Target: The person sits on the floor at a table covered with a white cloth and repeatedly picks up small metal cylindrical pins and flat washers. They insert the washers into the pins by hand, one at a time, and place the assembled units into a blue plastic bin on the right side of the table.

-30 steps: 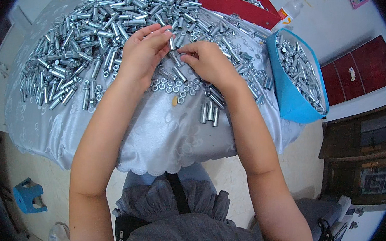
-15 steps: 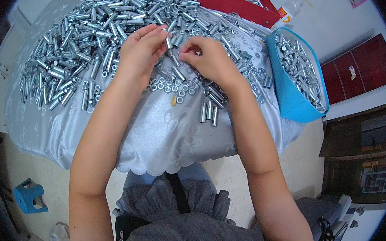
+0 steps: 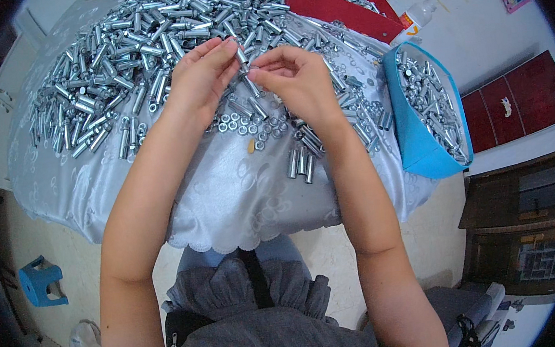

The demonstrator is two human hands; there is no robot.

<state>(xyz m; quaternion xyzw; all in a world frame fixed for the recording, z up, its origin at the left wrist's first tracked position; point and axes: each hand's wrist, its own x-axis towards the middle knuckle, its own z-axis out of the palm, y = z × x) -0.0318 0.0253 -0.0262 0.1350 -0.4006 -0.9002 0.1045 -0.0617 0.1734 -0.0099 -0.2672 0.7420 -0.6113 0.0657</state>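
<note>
1. My left hand point(image 3: 202, 81) and my right hand point(image 3: 296, 80) meet above the table, fingertips pinched from both sides on one short silvery metal bolt sleeve point(image 3: 243, 60). It stands nearly upright between them, held clear of the cloth.
2. Only a sliver of that sleeve shows; my fingers cover most of it, so I cannot tell whether a nut or washer sits on it.
3. Under my hands lies a scatter of small silvery nuts and washers point(image 3: 247, 125) on the shiny silver-grey tablecloth with a scalloped hem point(image 3: 228, 203). My palms hide part of that scatter.
4. A short row of finished-looking silvery sleeves point(image 3: 301, 162) lies just beside my right wrist.
5. The big heap of loose silvery metal sleeves point(image 3: 124, 48) spreads across the far left of the table; its upper edge is cut off by the rim of the view.
6. To my right a bright blue plastic bin point(image 3: 418, 143) holds more metal parts, too small to tell apart.
7. A red cardboard box point(image 3: 336, 12) beyond my hands is cut off at the top.
</note>
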